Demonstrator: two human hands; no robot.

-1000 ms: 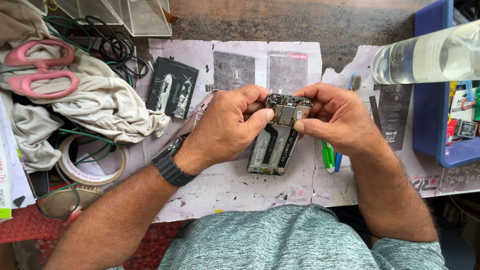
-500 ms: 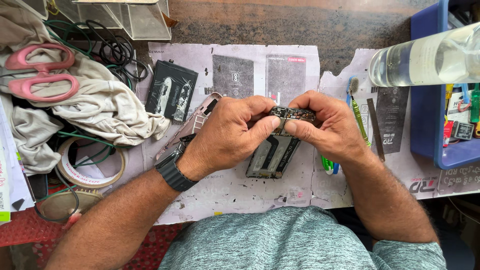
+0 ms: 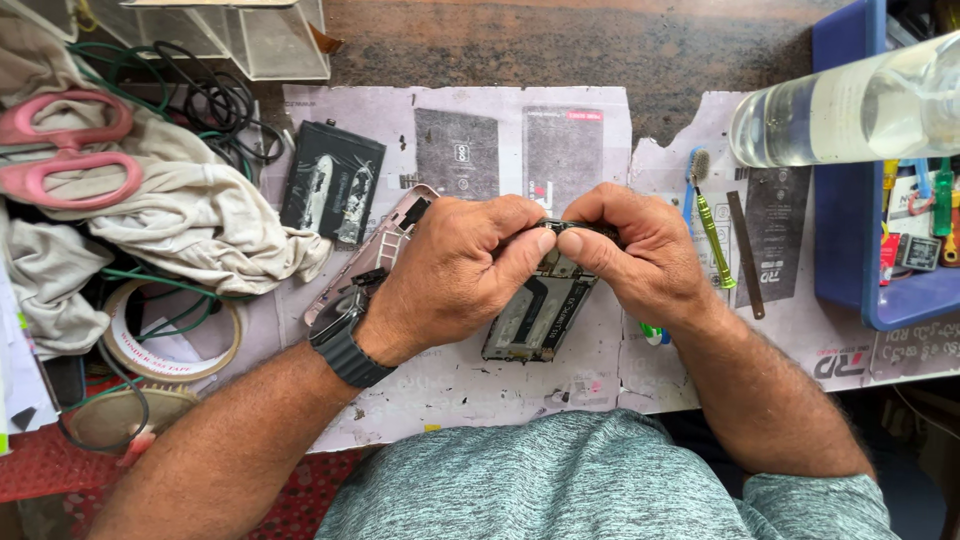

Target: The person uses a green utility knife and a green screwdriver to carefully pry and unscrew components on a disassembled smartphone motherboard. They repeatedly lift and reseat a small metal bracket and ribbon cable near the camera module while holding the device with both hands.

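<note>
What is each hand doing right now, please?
Left hand: closed, pinching the opened phone at its top edge.
Right hand: closed, pinching the same edge.

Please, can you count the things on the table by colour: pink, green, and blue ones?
Pink: 2, scissors and phone cover
Green: 1, brush handle
Blue: 1, tray
Total: 4

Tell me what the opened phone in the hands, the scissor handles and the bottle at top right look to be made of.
Opened phone: apparently metal frame and dark circuit parts, with silvery shields showing. Scissor handles: likely plastic, smooth matte pink. Bottle: clear plastic or glass, see-through with glare; which one is unclear.
</note>
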